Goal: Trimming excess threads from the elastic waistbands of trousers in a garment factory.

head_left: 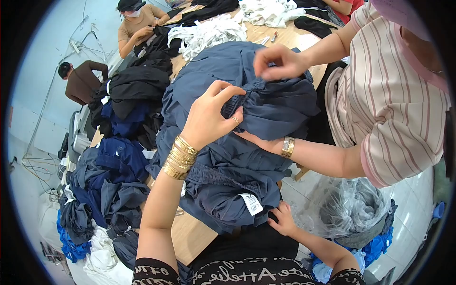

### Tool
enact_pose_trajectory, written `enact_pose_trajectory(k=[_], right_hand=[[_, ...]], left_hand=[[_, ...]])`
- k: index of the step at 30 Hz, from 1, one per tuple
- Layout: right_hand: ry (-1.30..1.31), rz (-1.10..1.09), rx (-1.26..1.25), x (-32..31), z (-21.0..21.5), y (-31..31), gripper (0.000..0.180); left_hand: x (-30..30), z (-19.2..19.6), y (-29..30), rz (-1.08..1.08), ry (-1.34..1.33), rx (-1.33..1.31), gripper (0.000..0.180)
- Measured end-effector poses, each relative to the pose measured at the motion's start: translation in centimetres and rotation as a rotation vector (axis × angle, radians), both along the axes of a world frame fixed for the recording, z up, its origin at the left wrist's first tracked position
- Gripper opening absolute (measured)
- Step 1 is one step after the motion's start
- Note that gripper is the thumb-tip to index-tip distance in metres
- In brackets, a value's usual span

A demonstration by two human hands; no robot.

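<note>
One waistband (231, 106) is pinched in the left hand (207, 116), likely for steadiness; the right hand (284, 221), grip unclear, touches the garment pile (223, 156).

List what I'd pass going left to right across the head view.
Co-worker in brown, co-worker in tan, the person's left hand, white label, the person's right hand, clear plastic, blue container.
</note>
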State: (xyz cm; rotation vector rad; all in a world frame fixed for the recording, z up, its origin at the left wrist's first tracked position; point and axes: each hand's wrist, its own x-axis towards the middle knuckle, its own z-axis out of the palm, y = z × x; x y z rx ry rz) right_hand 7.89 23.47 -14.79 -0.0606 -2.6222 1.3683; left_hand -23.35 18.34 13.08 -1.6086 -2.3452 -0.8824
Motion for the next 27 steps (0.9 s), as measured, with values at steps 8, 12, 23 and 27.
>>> enact_pose_trajectory(k=[8, 12, 23, 27], right_hand=[[0.01, -0.005, -0.005, 0.1, 0.1, 0.0, 0.036], [-0.001, -0.003, -0.007, 0.1, 0.1, 0.0, 0.036], [0.003, -0.005, 0.0, 0.0, 0.3, 0.1, 0.036], [0.015, -0.008, -0.007, 0.0, 0.3, 0.1, 0.035]], left_hand=[[0.2, 0.4, 0.3, 0.0, -0.072, 0.008, 0.028], [0.2, 0.4, 0.5, -0.006, -0.106, 0.015, 0.028], [0.5, -0.3, 0.8, -0.02, 0.007, 0.111, 0.028], [0.7, -0.1, 1.1, 0.005, -0.043, 0.099, 0.03]])
